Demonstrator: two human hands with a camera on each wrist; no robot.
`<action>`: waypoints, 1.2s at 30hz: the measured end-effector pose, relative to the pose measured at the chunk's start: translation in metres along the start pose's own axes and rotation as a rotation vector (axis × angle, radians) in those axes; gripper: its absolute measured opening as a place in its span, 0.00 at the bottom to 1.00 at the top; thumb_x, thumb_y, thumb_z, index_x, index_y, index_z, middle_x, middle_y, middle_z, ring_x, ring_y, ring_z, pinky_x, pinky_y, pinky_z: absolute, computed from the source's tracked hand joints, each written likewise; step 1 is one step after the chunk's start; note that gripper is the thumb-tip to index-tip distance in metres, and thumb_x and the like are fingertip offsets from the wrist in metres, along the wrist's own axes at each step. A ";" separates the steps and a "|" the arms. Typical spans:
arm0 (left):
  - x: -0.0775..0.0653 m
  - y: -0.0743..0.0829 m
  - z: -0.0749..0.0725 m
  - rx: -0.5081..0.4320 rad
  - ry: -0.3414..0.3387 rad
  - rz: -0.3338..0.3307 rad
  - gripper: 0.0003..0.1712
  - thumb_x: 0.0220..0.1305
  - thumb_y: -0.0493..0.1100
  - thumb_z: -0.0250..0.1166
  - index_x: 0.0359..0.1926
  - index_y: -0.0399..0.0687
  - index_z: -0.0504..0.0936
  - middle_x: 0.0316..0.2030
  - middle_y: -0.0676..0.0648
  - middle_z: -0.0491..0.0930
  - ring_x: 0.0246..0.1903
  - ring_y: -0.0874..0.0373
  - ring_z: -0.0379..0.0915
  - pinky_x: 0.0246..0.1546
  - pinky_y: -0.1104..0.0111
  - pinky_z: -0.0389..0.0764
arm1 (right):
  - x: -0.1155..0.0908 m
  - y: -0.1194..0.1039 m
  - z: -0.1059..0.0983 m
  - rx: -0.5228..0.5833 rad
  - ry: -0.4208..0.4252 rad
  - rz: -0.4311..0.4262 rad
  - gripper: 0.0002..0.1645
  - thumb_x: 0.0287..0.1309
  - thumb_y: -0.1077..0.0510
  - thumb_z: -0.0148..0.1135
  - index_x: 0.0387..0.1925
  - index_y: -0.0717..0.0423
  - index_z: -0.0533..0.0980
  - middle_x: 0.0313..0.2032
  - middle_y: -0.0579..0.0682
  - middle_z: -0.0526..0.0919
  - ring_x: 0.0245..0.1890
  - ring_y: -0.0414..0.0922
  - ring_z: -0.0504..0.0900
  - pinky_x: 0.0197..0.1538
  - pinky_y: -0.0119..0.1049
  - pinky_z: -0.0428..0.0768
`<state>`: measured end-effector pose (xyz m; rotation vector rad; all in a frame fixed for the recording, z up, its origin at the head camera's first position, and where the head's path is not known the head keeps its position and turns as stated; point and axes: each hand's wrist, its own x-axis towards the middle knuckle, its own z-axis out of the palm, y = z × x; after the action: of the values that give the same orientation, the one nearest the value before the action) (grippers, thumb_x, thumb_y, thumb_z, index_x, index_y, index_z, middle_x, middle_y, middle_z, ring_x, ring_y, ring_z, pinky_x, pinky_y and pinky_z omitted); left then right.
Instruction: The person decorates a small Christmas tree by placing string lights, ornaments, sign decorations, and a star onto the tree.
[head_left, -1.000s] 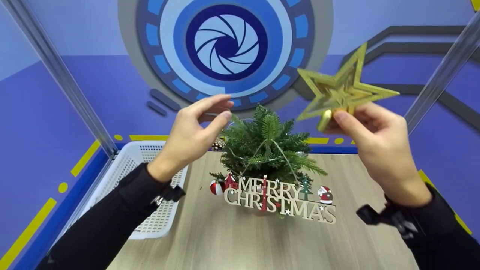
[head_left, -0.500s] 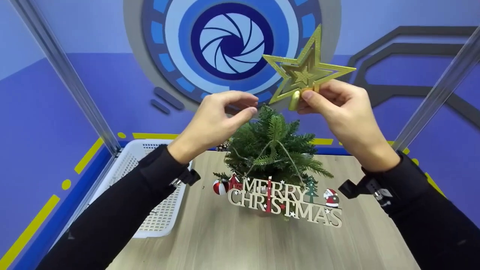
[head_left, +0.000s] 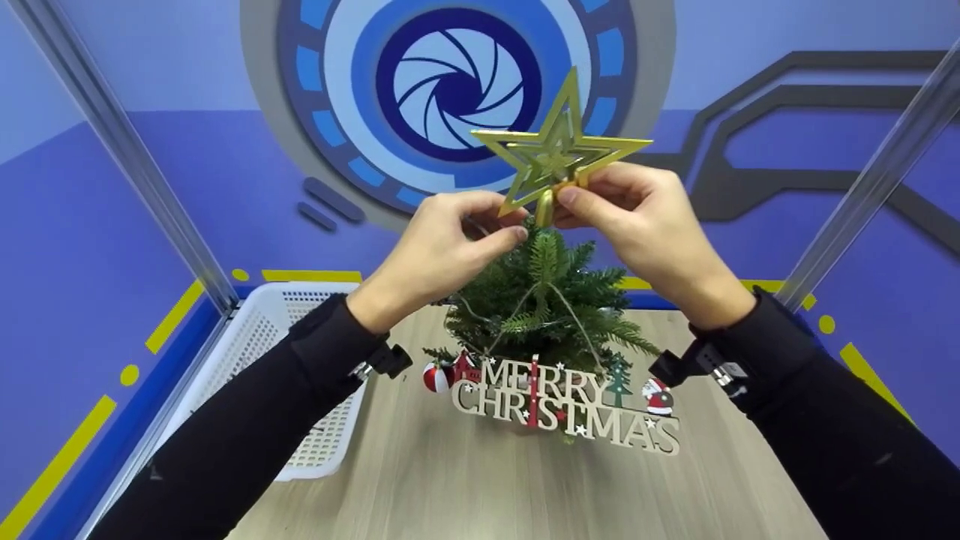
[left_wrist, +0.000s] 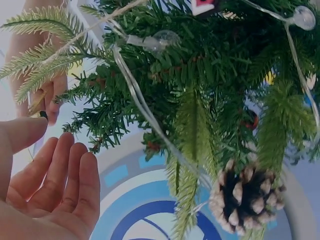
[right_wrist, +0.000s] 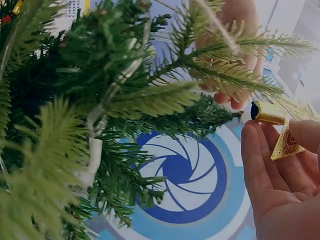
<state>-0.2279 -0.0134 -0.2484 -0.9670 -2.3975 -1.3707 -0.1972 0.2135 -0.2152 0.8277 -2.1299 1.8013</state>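
Note:
A gold star tree topper (head_left: pixel 556 159) is pinched between thumb and fingers of my right hand (head_left: pixel 637 214). Its short tube points down right over the tip of the small Christmas tree (head_left: pixel 551 262). The right wrist view shows the tube (right_wrist: pixel 270 115) with its dark open end facing the tip of the top sprig, a small gap between them. My left hand (head_left: pixel 454 232) hovers at the left of the treetop, fingers loosely bent and thumb apart, holding nothing. One lower point of the star overlaps its fingertips in the head view.
A wooden Merry Christmas sign (head_left: pixel 534 390) hangs on twine across the tree's front. Beside it is a red-and-white ball (head_left: pixel 436 377). A pinecone (left_wrist: pixel 245 200) and clear string lights (left_wrist: pixel 150 120) sit among the branches. A white plastic basket (head_left: pixel 300 473) stands at the left.
My right hand has carried the star leftward and down from the right side to over the treetop. My left hand has moved right, in beside the tree's tip.

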 end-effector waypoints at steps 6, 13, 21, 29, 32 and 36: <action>0.000 -0.002 0.002 -0.040 -0.009 -0.017 0.07 0.63 0.50 0.68 0.42 0.61 0.87 0.35 0.58 0.86 0.31 0.59 0.82 0.35 0.65 0.83 | 0.007 0.023 -0.005 -0.003 -0.035 0.000 0.17 0.64 0.56 0.65 0.47 0.65 0.82 0.42 0.61 0.88 0.42 0.52 0.89 0.48 0.42 0.86; 0.002 -0.002 0.007 -0.044 -0.023 -0.041 0.06 0.63 0.49 0.68 0.41 0.60 0.86 0.35 0.57 0.86 0.32 0.58 0.83 0.36 0.65 0.82 | 0.006 0.028 -0.009 -0.023 -0.020 0.011 0.17 0.63 0.55 0.65 0.46 0.65 0.82 0.41 0.61 0.88 0.42 0.51 0.89 0.48 0.41 0.86; 0.006 -0.005 0.009 -0.022 0.017 -0.061 0.07 0.63 0.47 0.68 0.42 0.58 0.85 0.34 0.56 0.86 0.31 0.60 0.81 0.35 0.66 0.81 | 0.010 0.027 -0.009 0.025 -0.010 -0.004 0.18 0.63 0.56 0.66 0.49 0.65 0.82 0.42 0.61 0.88 0.42 0.53 0.89 0.48 0.42 0.87; 0.008 -0.004 0.010 -0.069 -0.003 -0.099 0.07 0.61 0.47 0.69 0.41 0.60 0.86 0.33 0.54 0.85 0.32 0.60 0.80 0.36 0.66 0.81 | 0.006 0.017 -0.002 -0.013 -0.022 0.018 0.16 0.64 0.57 0.64 0.48 0.65 0.82 0.41 0.61 0.88 0.42 0.53 0.88 0.48 0.41 0.86; 0.008 -0.004 0.011 -0.087 -0.016 -0.104 0.06 0.62 0.47 0.69 0.40 0.60 0.86 0.33 0.54 0.85 0.32 0.60 0.80 0.36 0.66 0.81 | 0.004 0.011 0.001 -0.008 -0.014 0.011 0.15 0.65 0.58 0.63 0.48 0.66 0.82 0.41 0.63 0.88 0.42 0.54 0.88 0.49 0.43 0.86; 0.009 -0.004 0.011 -0.098 -0.021 -0.100 0.06 0.62 0.47 0.69 0.40 0.59 0.86 0.34 0.54 0.85 0.32 0.60 0.80 0.37 0.66 0.80 | 0.004 0.009 0.002 -0.011 -0.011 0.009 0.15 0.65 0.59 0.63 0.47 0.66 0.82 0.41 0.63 0.88 0.42 0.55 0.88 0.49 0.44 0.86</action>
<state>-0.2357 -0.0017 -0.2535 -0.8996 -2.4444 -1.5332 -0.2045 0.2115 -0.2209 0.8286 -2.1513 1.7924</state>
